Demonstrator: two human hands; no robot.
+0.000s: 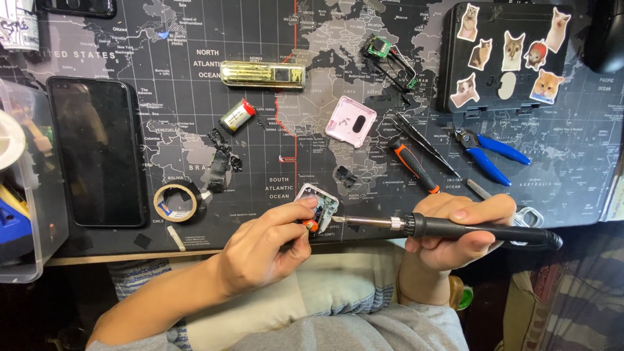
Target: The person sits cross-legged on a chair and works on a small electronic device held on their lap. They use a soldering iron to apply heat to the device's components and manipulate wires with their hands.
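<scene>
Head view: the left hand (260, 250) pinches a small orange-red component (311, 225) against the open circuit module (317, 203) at the near edge of the map desk mat (195, 58). The right hand (455, 234) is wrapped around a soldering iron (481, 229), its tip just right of the module. Risk: the left fingertips (305, 211) sit very near the hot tip; a slip could burn skin. The tape roll (177, 201) and phone (97, 153) lie well apart to the left.
</scene>
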